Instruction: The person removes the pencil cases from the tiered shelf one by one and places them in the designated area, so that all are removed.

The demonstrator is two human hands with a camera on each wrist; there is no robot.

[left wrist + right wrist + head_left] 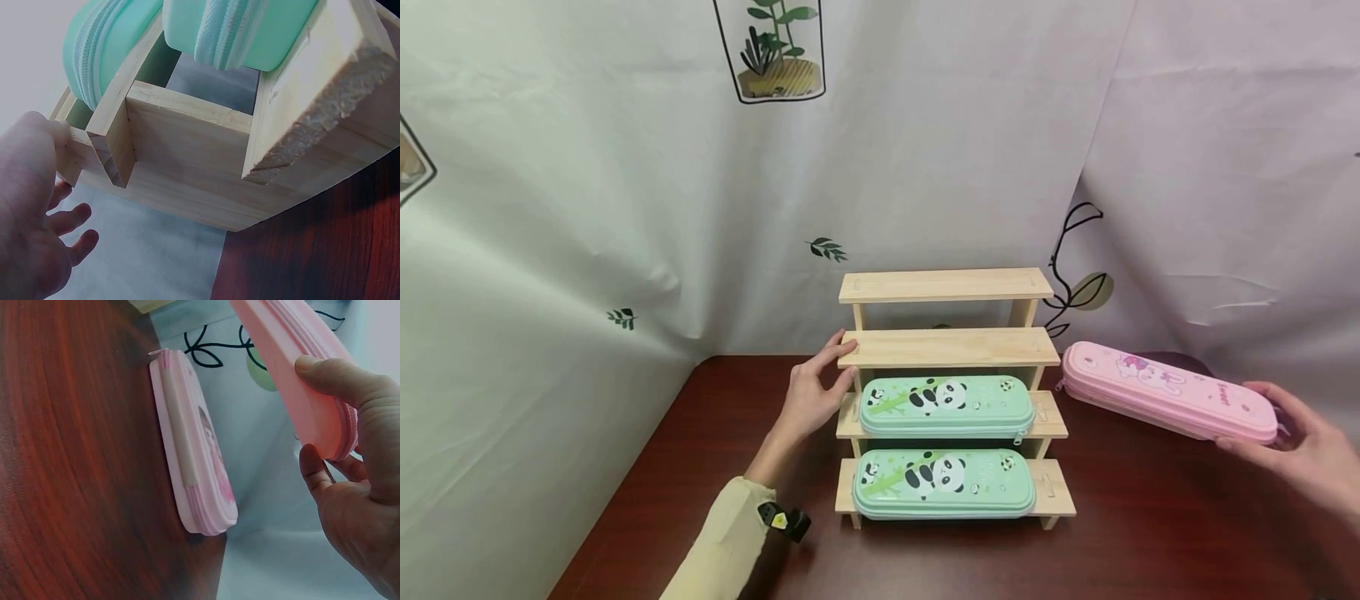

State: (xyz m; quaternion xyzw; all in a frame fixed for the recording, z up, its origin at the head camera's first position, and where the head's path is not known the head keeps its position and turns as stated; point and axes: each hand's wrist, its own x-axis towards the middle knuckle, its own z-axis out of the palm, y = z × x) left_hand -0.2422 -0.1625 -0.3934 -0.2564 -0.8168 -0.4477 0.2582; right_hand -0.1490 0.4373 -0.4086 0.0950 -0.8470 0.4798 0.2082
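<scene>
A stepped wooden rack (947, 347) stands on the table. My left hand (812, 392) grips the left end of its second step from the top, with fingers over the board and the thumb at its front edge. Mint panda pencil cases lie on the two lower steps: one upper case (947, 407) and one lower case (943, 485). Right of the rack, my right hand (1303, 446) holds a pink pencil case (1168, 392) by its right end, raised above the table and printed with a rabbit. The rack's two upper boards are bare.
In the right wrist view, another pink pencil case (187, 444) lies on the dark red table (75, 456) beneath the held one, near the back. A pale patterned curtain (955, 150) hangs close behind the rack and along the left side.
</scene>
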